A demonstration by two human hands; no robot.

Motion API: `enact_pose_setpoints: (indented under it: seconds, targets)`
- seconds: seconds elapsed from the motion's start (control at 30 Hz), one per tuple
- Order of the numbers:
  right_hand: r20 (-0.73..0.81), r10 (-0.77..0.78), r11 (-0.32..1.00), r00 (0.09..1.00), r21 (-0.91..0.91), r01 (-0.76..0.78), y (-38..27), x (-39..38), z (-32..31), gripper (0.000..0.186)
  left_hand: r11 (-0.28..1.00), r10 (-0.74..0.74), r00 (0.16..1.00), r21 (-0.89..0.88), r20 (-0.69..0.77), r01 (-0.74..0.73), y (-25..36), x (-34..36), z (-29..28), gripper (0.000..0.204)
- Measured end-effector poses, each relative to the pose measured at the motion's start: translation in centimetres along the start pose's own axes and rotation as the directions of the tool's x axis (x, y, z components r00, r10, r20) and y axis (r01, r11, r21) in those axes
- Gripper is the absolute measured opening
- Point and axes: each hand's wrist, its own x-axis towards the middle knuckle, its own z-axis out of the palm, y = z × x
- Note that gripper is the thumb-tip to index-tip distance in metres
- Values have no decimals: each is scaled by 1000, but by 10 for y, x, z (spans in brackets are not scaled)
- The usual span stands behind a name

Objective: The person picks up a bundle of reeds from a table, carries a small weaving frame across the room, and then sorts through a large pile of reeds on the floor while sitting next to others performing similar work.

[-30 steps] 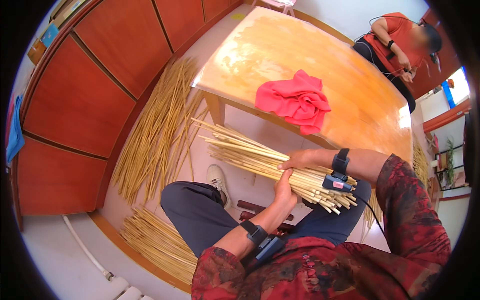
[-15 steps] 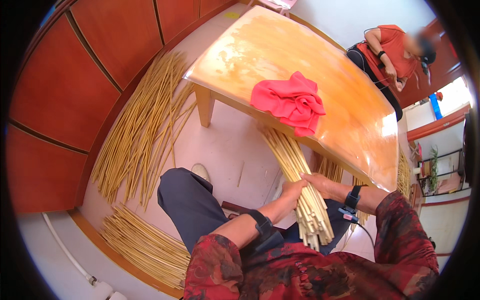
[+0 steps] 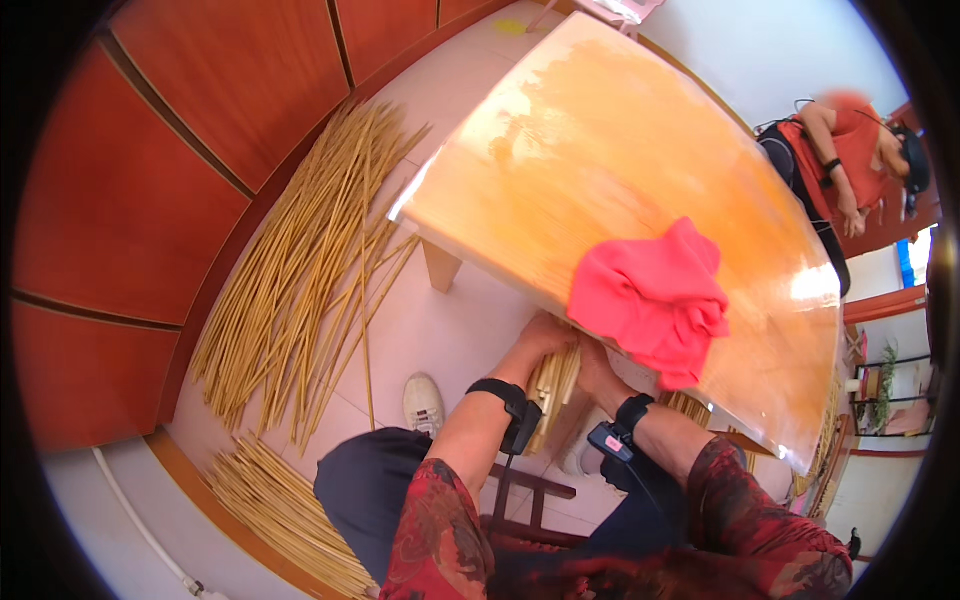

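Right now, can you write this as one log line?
left hand grips stick bundle | right hand grips it too | bundle under table edge

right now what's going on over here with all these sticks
A seated person grips a bundle of pale sticks with both hands, the left hand and right hand closed around it just under the edge of the wooden table. A pink cloth lies on the table. More sticks lie on the floor in a big pile by the red cabinets. Another person sits at the far side.

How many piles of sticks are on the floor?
2: a big pile along the cabinets, a smaller pile near the person's knee. More may hide under the table.
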Motion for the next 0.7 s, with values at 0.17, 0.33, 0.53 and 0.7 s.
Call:
enact_pose_setpoints:
  seconds: [0.17,0.33,0.53,0.7]
  targets:
    - [78,13,970,997,239,-31,46,64,29,31,831,528,846,245,-69,-499,-27,51,-61,53]
    - [59,78,972,995,218,-89,74,101,46,31,949,186,980,273,-72,-160,-51,76,-102,55]
    - [64,123,975,990,180,-132,99,128,58,32,954,104,991,291,-85,-75,-79,84,-127,57]
    - [71,157,978,985,126,-165,107,134,62,32,951,80,991,305,-107,-44,-95,76,-141,58]
